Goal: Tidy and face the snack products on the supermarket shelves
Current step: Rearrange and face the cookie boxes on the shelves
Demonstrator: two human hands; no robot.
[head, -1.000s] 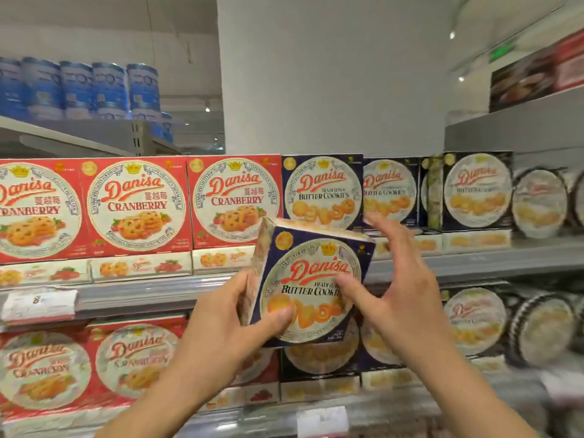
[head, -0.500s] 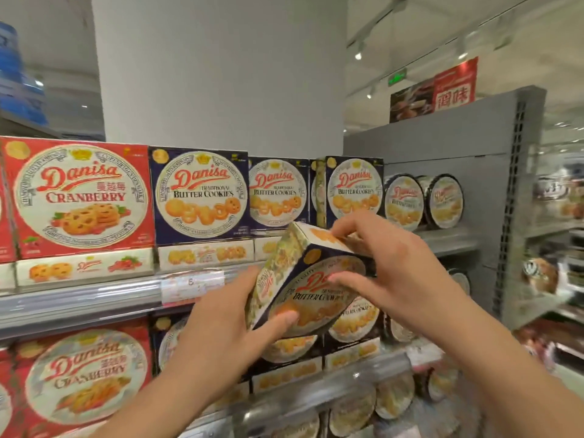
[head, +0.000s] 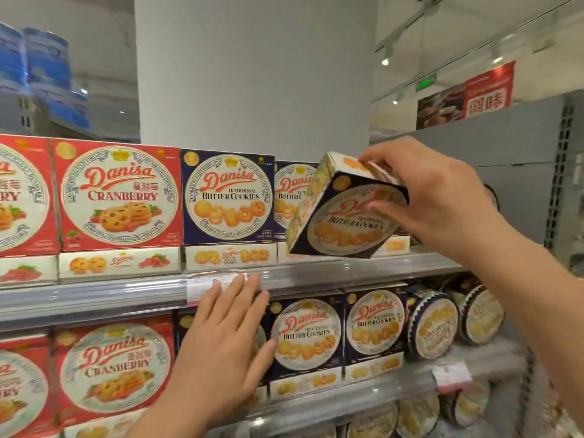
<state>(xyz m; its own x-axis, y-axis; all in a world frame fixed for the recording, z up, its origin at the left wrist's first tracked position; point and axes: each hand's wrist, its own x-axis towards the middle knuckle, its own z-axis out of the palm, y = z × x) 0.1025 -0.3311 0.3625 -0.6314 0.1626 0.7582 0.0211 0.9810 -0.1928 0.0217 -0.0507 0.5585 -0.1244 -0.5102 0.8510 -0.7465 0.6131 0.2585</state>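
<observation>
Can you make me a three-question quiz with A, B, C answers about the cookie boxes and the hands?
1. Where is the tilted navy cardboard butter cookie box?
A. upper shelf level
B. floor
C. bottom shelf
2. What colour are the square cardboard cranberry cookie boxes?
A. green
B. red
C. yellow
3. What is the left hand doing?
A. gripping a tin
B. fist closed
C. open, holding nothing

A: the right hand holds it up there.
B: their fronts are red.
C: fingers spread flat before the lower boxes.

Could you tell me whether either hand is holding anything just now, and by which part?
The right hand grips a tilted blue Danisa butter cookie box by its upper right corner. The left hand holds nothing.
</observation>
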